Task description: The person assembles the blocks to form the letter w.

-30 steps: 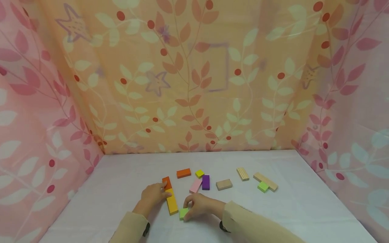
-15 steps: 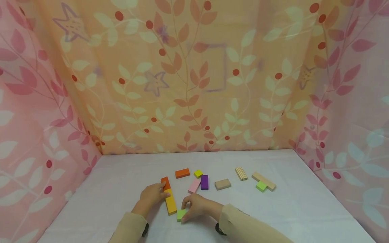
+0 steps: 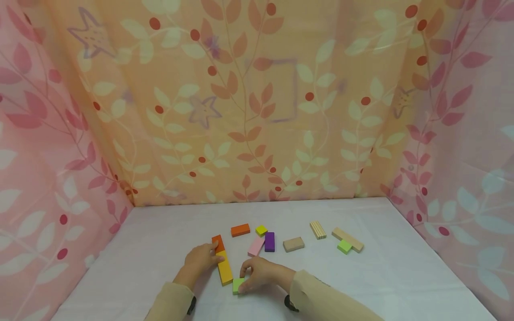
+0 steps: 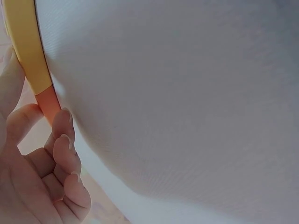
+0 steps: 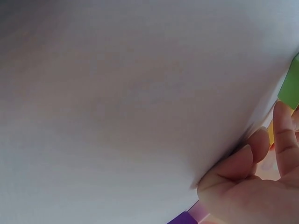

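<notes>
My left hand (image 3: 199, 257) holds a row of an orange block (image 3: 218, 244) and a yellow block (image 3: 225, 270), laid end to end. Its thumb lies on the right side of the yellow one, with a finger at the orange one. In the left wrist view both blocks show between thumb and fingers. My right hand (image 3: 261, 273) pinches a light green block (image 3: 238, 286) between thumb and index finger, flat on the table just right of the yellow block's near end. The right wrist view catches only part of the green block (image 5: 290, 86) at a fingertip.
Behind the hands lie another orange block (image 3: 240, 230), a small yellow block (image 3: 261, 230), a pink block (image 3: 256, 246) and a purple block (image 3: 270, 241). Farther right are a plain wooden block (image 3: 293, 244), a ridged one (image 3: 317, 229), a long wooden one (image 3: 341, 235) and a second green block (image 3: 344, 246).
The light green block has slid slightly left, closer to the yellow block, with my right hand on it. My left hand keeps its place on the row. The whole view has shifted a little.
</notes>
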### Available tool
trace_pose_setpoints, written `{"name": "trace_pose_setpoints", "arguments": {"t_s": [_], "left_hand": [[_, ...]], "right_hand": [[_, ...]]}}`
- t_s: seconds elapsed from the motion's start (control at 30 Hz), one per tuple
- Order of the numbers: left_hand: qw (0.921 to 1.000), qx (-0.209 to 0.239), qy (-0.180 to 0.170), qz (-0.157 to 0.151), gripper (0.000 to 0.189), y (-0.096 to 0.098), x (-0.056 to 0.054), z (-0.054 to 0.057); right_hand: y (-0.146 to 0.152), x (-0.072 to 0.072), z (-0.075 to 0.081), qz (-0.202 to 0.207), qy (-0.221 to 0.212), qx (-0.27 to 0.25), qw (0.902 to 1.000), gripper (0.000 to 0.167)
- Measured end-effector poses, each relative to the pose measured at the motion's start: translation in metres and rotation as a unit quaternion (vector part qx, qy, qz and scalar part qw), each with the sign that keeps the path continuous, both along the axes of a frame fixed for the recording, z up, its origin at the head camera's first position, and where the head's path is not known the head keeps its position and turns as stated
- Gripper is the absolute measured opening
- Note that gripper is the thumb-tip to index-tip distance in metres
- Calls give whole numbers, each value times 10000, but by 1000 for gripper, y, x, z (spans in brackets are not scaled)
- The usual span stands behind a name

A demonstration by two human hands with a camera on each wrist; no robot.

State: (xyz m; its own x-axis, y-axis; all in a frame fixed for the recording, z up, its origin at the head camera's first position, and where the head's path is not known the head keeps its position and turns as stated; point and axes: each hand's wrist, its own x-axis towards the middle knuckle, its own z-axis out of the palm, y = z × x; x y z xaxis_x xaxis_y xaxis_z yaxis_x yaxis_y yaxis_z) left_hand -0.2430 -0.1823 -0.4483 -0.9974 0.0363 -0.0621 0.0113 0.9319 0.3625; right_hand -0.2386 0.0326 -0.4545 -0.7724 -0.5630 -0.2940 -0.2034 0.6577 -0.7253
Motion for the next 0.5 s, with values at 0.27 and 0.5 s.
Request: {"name": "trace_pose_setpoints", "arguments": {"t_s": [0.27, 0.5], "left_hand": [[10000, 2, 6, 46, 63, 1, 1, 3], [10000, -63, 20, 39, 62, 1, 1, 2]], "right_hand": [[1, -2, -1, 122, -3, -143, 9998, 14], [3, -3, -5, 155, 5, -254, 9996, 16]]}}
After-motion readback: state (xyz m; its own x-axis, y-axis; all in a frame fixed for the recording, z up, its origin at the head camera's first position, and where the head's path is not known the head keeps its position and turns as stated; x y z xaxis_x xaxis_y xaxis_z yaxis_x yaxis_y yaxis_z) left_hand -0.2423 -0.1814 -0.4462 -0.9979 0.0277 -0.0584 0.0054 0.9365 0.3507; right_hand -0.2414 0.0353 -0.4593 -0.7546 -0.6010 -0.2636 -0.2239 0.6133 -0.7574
